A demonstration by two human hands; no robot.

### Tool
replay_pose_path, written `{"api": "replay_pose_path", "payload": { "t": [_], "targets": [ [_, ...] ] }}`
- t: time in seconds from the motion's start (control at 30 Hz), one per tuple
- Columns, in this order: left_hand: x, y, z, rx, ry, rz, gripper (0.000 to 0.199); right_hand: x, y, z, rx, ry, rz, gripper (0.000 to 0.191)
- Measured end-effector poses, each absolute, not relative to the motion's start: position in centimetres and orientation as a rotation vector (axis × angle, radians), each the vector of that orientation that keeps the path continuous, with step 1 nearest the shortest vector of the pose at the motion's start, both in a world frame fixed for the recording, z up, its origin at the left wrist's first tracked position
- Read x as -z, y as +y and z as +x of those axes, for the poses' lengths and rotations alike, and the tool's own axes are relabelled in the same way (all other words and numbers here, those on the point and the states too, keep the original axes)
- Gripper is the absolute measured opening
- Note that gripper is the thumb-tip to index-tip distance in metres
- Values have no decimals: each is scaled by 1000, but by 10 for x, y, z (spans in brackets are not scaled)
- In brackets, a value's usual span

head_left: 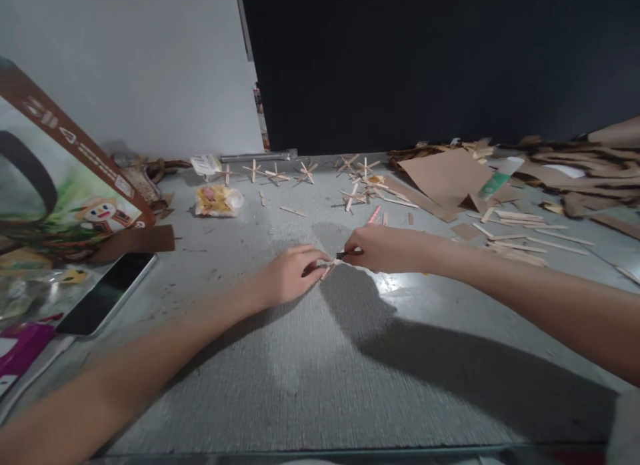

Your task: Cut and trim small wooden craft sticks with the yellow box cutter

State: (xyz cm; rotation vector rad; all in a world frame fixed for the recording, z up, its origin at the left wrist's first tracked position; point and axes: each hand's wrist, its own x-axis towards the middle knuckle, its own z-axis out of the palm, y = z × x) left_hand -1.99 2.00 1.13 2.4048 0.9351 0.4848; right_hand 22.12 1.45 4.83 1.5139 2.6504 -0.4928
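Observation:
Near the middle of the grey table, my left hand [295,273] has its thumb and forefinger closed on a small wooden stick piece [329,271]. Facing it, my right hand [373,248] grips a pen-like tool with a pink-and-white patterned shaft [375,215] and a dark tip [341,255]. The dark tip meets the wood at my left fingertips. Whether it touches the wood is too small to tell.
Crossed-stick stars [306,173] line the table's back. Loose sticks [520,218], brown card [440,175] and a green-and-white tube [500,178] lie right. At left are a phone [110,295], a printed bag [75,178] and a yellow packet [218,201].

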Motion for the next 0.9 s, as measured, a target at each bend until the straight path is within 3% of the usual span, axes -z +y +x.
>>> {"api": "replay_pose_path", "payload": {
  "t": [0.27,0.9],
  "targets": [
    [3,24,-35,-483,673,2629,30,-61,8,210,727,2458,1593,38],
    [9,25,-34,-537,647,2643,29,-62,6,209,673,2425,1590,40]
  ]
}}
